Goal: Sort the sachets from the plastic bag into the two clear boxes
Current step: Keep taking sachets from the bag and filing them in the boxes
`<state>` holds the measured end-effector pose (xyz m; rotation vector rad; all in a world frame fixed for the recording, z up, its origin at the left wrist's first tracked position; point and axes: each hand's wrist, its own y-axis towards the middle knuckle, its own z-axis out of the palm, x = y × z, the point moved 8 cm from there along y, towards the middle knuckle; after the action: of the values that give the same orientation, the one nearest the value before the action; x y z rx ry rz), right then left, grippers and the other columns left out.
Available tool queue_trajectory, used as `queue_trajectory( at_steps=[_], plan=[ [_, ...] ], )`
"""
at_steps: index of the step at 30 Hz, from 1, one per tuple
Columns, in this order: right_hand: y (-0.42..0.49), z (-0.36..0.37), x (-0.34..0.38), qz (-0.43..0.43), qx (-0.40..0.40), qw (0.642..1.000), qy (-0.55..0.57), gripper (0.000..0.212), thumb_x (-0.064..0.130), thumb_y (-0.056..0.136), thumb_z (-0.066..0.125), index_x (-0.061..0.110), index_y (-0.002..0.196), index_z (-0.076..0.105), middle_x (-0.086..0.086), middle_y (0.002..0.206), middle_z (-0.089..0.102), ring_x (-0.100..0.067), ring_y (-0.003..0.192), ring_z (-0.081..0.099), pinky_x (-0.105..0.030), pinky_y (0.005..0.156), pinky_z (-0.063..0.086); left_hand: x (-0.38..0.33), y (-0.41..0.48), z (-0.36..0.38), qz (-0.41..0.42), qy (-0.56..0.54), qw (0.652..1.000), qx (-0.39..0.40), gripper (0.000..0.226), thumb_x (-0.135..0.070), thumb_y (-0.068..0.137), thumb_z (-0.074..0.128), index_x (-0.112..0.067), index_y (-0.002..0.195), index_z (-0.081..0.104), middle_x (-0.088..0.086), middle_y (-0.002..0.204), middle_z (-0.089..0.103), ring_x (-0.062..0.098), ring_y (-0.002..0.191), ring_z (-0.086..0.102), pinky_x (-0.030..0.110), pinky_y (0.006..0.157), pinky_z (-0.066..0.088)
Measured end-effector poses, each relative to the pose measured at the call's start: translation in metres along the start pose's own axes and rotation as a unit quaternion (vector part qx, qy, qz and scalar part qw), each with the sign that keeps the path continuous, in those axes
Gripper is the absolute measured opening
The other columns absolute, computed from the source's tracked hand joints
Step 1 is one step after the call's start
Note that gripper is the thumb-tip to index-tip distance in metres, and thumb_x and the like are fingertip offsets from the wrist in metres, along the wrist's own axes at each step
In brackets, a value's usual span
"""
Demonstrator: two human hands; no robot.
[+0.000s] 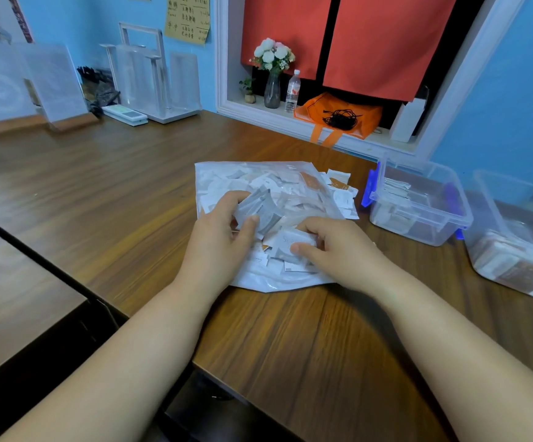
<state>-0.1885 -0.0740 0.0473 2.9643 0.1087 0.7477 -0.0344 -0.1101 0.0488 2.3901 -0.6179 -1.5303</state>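
A wooden desk (115, 186) seen from above, with two bare forearms reaching in from its near edge. A clear plastic bag (278, 283) lies flat around the middle of the desk, its far side close to the far edge. It is heaped with small white, grey and orange sachets (290, 189).

The left grip (223, 224) sits on the bag's left half. Its fingers and thumb are curled round a bundle of grey sachets (260, 207). The right grip (332, 247) is just beside it, apart, toward the bag's near right corner. Its thumb and curled fingers pinch a white sachet (294, 242).

A few loose sachets (341, 189) spill off the bag's far right corner onto the wood. A narrow strip of bare desk separates them from the first clear box (434, 232), which has blue latches and is partly filled. The second clear box (485, 224) stands just beside it at the desk's right edge, also partly filled; whether the two touch cannot be told.

Bare wood runs wide to the left of the bag and along the near edge under the forearms. At the far left corner stand clear stands (153, 74) and a remote (125, 114). Past the far edge, a white window ledge (243, 105) holds an orange bag (338, 116), a vase of flowers (272, 87) and a water bottle (291, 90)
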Motion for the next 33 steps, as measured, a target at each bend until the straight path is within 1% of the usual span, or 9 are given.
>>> queue_trajectory(
  at_steps=[4, 11, 14, 17, 20, 23, 26, 30, 33],
  plan=[
    [-0.004, 0.009, 0.001, -0.016, 0.054, 0.997, -0.047, 0.014, 0.033, 0.097, 0.046, 0.023, 0.088, 0.049, 0.005, 0.076, 0.052, -0.006, 0.068, 0.045, -0.017, 0.056, 0.031, -0.002, -0.001, -0.002, 0.007, 0.0, 1.0, -0.004, 0.019, -0.017, 0.092, 0.056, -0.03, 0.106, 0.051, -0.021, 0.077, 0.059, -0.006, 0.069, 0.055, 0.007, 0.059, 0.039],
    [-0.002, -0.001, -0.014, 0.013, 0.043, 0.998, -0.032, 0.034, 0.036, 0.091, 0.057, 0.017, 0.118, 0.061, 0.003, 0.119, 0.06, -0.011, 0.099, 0.054, -0.026, 0.086, 0.044, 0.0, -0.001, -0.001, 0.002, -0.011, 1.0, 0.004, 0.019, -0.017, 0.092, 0.055, -0.027, 0.108, 0.054, -0.02, 0.084, 0.063, -0.004, 0.077, 0.058, 0.004, 0.062, 0.04],
    [0.0, -0.007, -0.019, 0.039, 0.031, 0.998, -0.033, 0.028, 0.035, 0.083, 0.066, 0.012, 0.1, 0.066, -0.002, 0.107, 0.063, -0.016, 0.092, 0.057, -0.035, 0.083, 0.049, 0.001, -0.001, -0.001, 0.003, -0.011, 1.0, 0.004, 0.021, -0.018, 0.092, 0.055, -0.026, 0.112, 0.055, -0.019, 0.088, 0.064, 0.0, 0.079, 0.058, 0.01, 0.066, 0.042],
    [0.0, -0.006, -0.022, 0.06, 0.044, 0.997, -0.005, 0.023, 0.03, 0.078, 0.074, 0.018, 0.095, 0.065, 0.004, 0.092, 0.061, -0.009, 0.081, 0.055, -0.023, 0.067, 0.046, 0.001, -0.001, -0.001, 0.003, -0.011, 1.0, 0.003, 0.021, -0.018, 0.092, 0.055, -0.026, 0.112, 0.055, -0.018, 0.088, 0.064, 0.001, 0.079, 0.058, 0.01, 0.066, 0.042],
    [-0.001, -0.003, -0.021, 0.07, 0.057, 0.995, 0.047, 0.02, 0.022, 0.075, 0.077, 0.023, 0.089, 0.064, 0.013, 0.078, 0.059, -0.002, 0.065, 0.051, -0.009, 0.051, 0.037, 0.001, -0.001, -0.002, 0.001, -0.015, 1.0, -0.005, 0.021, -0.017, 0.092, 0.056, -0.026, 0.111, 0.055, -0.018, 0.082, 0.063, -0.003, 0.073, 0.056, 0.007, 0.062, 0.04],
    [-0.002, -0.003, -0.02, 0.07, 0.062, 0.991, 0.096, 0.025, 0.016, 0.074, 0.078, 0.029, 0.085, 0.061, 0.015, 0.075, 0.058, 0.005, 0.058, 0.051, -0.007, 0.05, 0.038, 0.002, -0.001, -0.004, -0.004, -0.011, 1.0, -0.016, 0.021, -0.018, 0.092, 0.056, -0.023, 0.112, 0.056, -0.014, 0.074, 0.059, -0.003, 0.066, 0.052, 0.006, 0.059, 0.038],
    [-0.001, -0.008, -0.019, 0.078, 0.036, 0.981, 0.172, 0.035, 0.01, 0.074, 0.077, 0.031, 0.091, 0.056, 0.009, 0.089, 0.061, -0.001, 0.067, 0.059, -0.015, 0.061, 0.049, 0.005, 0.0, -0.006, -0.015, -0.013, 1.0, -0.022, 0.024, -0.019, 0.091, 0.056, -0.024, 0.115, 0.056, -0.003, 0.077, 0.061, 0.001, 0.066, 0.053, 0.009, 0.06, 0.04],
    [0.003, -0.006, -0.011, 0.098, 0.029, 0.925, 0.365, 0.039, -0.003, 0.076, 0.072, 0.021, 0.102, 0.056, 0.0, 0.086, 0.069, -0.017, 0.077, 0.068, -0.027, 0.069, 0.058, 0.006, 0.0, -0.01, -0.025, -0.046, 0.998, -0.043, 0.02, -0.017, 0.091, 0.056, -0.028, 0.108, 0.056, -0.001, 0.083, 0.064, 0.011, 0.072, 0.06, 0.021, 0.069, 0.05],
    [0.007, 0.014, -0.003, 0.105, 0.071, 0.928, 0.351, 0.037, 0.002, 0.079, 0.071, 0.013, 0.111, 0.057, -0.009, 0.091, 0.069, -0.024, 0.079, 0.067, -0.029, 0.073, 0.057, 0.004, -0.001, -0.015, -0.02, -0.056, 0.996, -0.068, 0.019, -0.016, 0.091, 0.056, -0.03, 0.104, 0.054, 0.002, 0.087, 0.066, 0.014, 0.073, 0.061, 0.022, 0.066, 0.049]
  ],
)
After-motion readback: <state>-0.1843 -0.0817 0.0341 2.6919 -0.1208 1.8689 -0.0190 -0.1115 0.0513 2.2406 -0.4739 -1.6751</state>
